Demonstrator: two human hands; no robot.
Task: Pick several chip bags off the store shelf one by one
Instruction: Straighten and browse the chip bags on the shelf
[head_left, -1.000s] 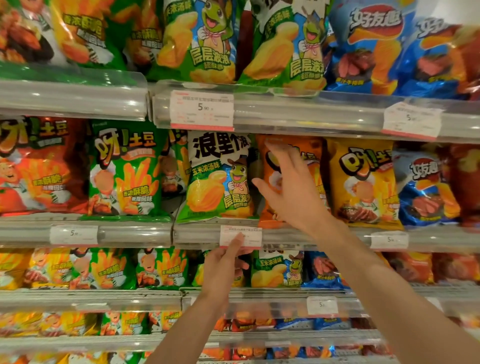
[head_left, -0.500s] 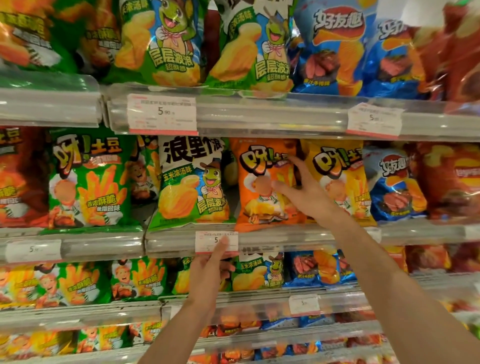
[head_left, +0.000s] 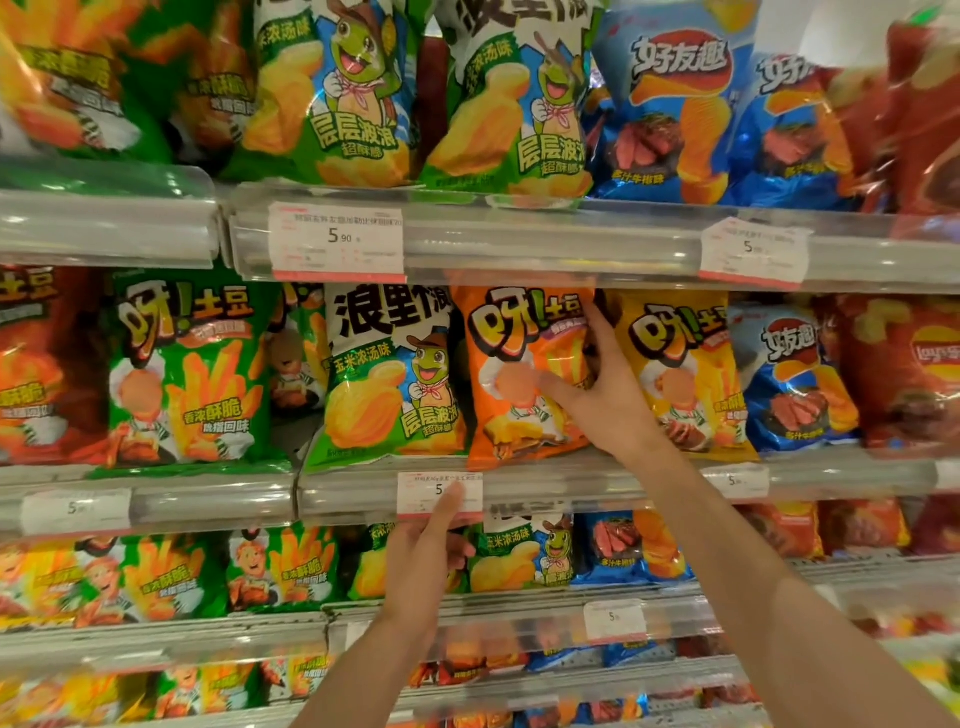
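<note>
1. The orange chip bag (head_left: 519, 374) stands upright on the middle shelf (head_left: 571, 483), between a green-and-white bag (head_left: 389, 374) on one side and a yellow bag (head_left: 685, 374) on the other, its bottom edge against the clear shelf lip.
2. The right hand (head_left: 608, 395) is on the orange bag's right edge: the thumb lies across the printed front, the fingers (head_left: 602, 332) slip into the gap beside the yellow bag. It looks like a pinch closing on that edge, though whether the bag is firmly held cannot be told.
3. The left hand (head_left: 431, 545) is lower, loosely open and holding nothing, one fingertip touching the price tag (head_left: 439, 493) on the shelf front.
4. The bag probably weighs very little and is puffed with air, so the film will crumple and slide under the skin. The contents are brittle.
5. A light grip on the side seam or the top crimp seems best, rather than squeezing the belly. It likely needs lifting clear of the lip before coming forward, or neighbouring bags may tip.
</note>
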